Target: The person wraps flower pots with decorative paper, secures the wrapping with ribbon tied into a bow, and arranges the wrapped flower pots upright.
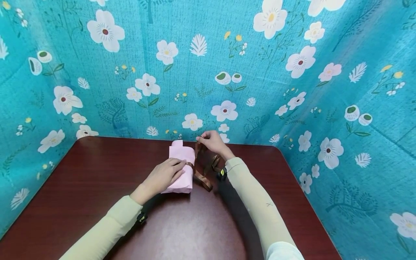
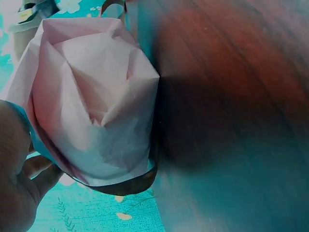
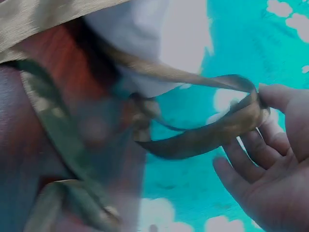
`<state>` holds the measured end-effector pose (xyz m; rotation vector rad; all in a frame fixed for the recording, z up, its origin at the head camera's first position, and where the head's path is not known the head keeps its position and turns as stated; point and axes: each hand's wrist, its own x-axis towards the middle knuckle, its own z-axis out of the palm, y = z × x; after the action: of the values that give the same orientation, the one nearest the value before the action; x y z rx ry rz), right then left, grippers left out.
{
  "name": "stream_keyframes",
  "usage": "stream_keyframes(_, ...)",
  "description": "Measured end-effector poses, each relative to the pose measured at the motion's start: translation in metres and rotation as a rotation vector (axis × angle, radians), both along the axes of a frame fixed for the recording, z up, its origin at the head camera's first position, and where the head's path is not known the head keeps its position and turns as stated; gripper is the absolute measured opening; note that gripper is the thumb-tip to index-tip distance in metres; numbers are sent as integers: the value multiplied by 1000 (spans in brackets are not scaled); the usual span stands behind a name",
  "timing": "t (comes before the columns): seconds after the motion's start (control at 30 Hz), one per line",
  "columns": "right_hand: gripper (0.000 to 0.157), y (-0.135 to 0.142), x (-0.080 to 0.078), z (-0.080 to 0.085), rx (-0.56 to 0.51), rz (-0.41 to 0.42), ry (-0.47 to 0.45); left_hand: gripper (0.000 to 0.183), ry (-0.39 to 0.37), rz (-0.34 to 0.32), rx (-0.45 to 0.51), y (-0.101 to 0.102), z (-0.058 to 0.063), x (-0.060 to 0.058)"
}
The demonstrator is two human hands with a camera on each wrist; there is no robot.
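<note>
A pink paper-wrapped parcel (image 1: 182, 180) lies on the table, its folded end facing the left wrist view. A shiny brown ribbon (image 1: 203, 179) runs across the parcel and trails in loops to its right. My left hand (image 1: 163, 174) rests on top of the parcel, fingertips beside the ribbon; the left wrist view shows only part of that hand at the edge. Just right of the parcel's far end, my right hand (image 1: 212, 141) pinches a loop of the ribbon between thumb and forefinger. The right wrist view shows this raised ribbon loop (image 3: 193, 142) with the other fingers spread below.
The dark red-brown table (image 1: 97, 173) reaches back to a turquoise flowered cloth (image 1: 182, 72), which hangs behind it and along both sides. A dark wrist device (image 1: 222, 174) sits at the right cuff, near the loose ribbon.
</note>
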<state>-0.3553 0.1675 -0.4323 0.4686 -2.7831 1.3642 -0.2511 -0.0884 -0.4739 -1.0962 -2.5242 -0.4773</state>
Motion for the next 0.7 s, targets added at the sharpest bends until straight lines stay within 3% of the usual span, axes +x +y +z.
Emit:
stream_keyframes(0.2,31,-9,3,28,34,58,9,33,25,16,-14,1,1,1)
stream_keyframes(0.47,25,-15,7,61,85,99,24,34,-10,18,-13,1,2,1)
stream_keyframes(0.6,35,-12,7,68,213,126,-43,38,-48,11,-3,0,4,2)
stream_keyframes(0.7,39,-5,5,60,341,141,-102,40,-70,12,3,0,6,3)
